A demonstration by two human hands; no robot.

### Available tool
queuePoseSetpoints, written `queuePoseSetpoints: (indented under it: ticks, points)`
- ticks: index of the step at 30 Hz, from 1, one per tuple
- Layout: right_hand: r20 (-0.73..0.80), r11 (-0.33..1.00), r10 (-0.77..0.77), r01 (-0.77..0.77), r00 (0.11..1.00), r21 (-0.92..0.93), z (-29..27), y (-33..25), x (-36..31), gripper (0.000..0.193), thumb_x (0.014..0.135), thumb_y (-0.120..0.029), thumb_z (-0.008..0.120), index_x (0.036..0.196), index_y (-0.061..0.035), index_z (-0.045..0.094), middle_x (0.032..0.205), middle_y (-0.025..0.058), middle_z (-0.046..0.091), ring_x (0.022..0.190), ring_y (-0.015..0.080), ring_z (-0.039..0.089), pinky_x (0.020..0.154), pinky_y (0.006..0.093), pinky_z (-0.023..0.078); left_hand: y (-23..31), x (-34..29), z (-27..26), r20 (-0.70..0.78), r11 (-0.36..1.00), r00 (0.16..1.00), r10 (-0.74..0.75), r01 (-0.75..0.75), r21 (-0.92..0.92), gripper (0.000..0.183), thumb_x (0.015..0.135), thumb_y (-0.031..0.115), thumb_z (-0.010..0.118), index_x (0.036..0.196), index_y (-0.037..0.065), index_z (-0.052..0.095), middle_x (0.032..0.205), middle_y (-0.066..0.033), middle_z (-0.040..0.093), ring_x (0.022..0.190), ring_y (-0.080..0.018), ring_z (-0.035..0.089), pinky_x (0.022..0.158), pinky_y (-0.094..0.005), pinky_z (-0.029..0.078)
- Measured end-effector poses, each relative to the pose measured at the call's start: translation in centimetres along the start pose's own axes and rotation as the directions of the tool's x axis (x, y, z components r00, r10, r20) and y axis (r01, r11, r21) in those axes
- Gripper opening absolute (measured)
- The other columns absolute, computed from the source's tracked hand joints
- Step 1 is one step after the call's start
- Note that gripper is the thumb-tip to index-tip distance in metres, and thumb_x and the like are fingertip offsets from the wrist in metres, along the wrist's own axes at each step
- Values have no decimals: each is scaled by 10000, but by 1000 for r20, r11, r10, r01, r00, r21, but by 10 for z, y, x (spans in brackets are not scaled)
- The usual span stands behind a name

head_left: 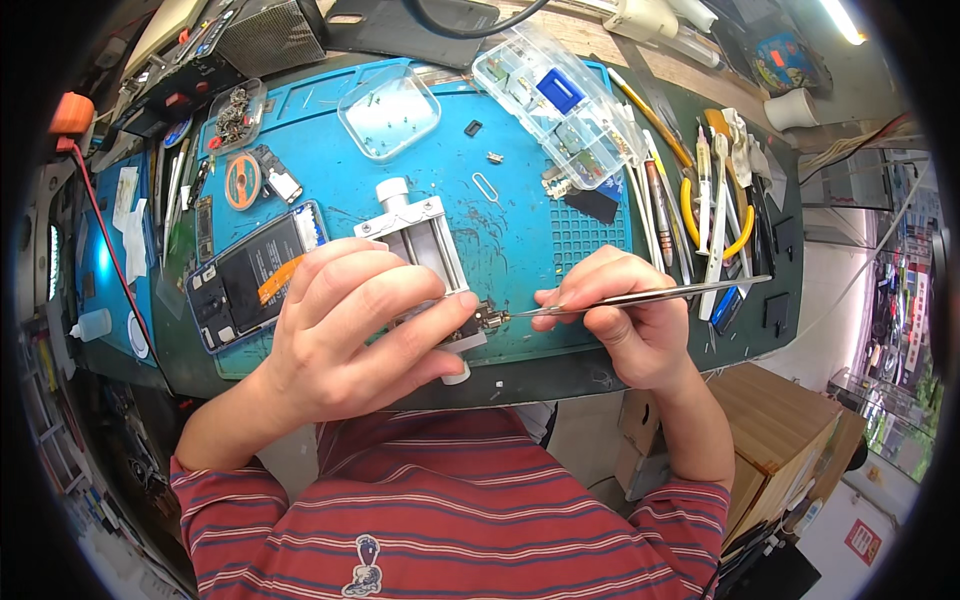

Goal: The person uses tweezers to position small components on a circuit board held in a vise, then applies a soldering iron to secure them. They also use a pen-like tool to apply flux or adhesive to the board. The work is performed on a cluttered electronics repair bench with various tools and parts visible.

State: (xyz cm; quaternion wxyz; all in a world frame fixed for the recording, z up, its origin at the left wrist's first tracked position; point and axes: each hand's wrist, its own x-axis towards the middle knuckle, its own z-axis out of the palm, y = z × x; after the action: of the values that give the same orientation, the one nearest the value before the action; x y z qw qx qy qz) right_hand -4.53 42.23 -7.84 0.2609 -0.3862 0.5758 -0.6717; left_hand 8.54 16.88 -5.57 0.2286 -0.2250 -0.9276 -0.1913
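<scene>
A square, clear plastic dish [398, 147] with tiny bits rests on the blue mat [525, 255]. Right of the dish lies a clear, compartmented plastic box [515, 76]; left of it, a clear tub [262, 98] of metal parts and a round orange spool [243, 181].

passage over mat [520, 250], vise [456, 258] left, tools [717, 205] right
</scene>
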Motion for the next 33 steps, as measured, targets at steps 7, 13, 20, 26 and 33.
queuePoseSetpoints:
  ticks: [7,13,20,26,33]
  points:
    - [1,1000,0,0,1000,31,-1,1,-1,175,1018,-160,628,1060,7,657,963,136,673,862,216,711,746,319,558,1,0,0,5,1000,1000,-8,8,1,450,819,408,755,1123,77,742,1037,-53,649,951,-263,580,847,-427,496]
    - [15,999,14,-15,1000,37,-1,0,-1,168,1020,-151,623,1057,10,653,976,139,660,864,219,721,747,319,567,0,0,0,5,1000,1000,-12,12,0,448,816,409,755,1119,79,742,1035,-52,647,947,-260,581,849,-431,496]
    - [13,999,10,-10,1000,34,-1,0,-1,164,1017,-145,627,1058,10,658,969,136,665,866,217,720,747,314,567,0,0,1,7,1000,1000,-17,17,-4,450,820,415,751,1124,83,741,1039,-54,647,947,-258,581,849,-429,495]
    - [11,999,15,-15,1000,39,-1,-1,-1,170,1018,-150,627,1062,11,657,967,135,664,863,216,720,743,313,567,0,0,0,11,1000,1000,-16,16,-1,457,820,419,751,1130,84,740,1043,-54,648,948,-260,579,849,-427,494]
    - [4,1000,9,-9,1000,20,-1,1,-1,193,1029,-178,613,1064,8,654,959,130,660,859,214,719,719,306,556,0,-1,0,16,1000,1000,-18,18,0,463,816,422,754,1131,83,740,1040,-55,647,955,-261,582,857,-432,497]
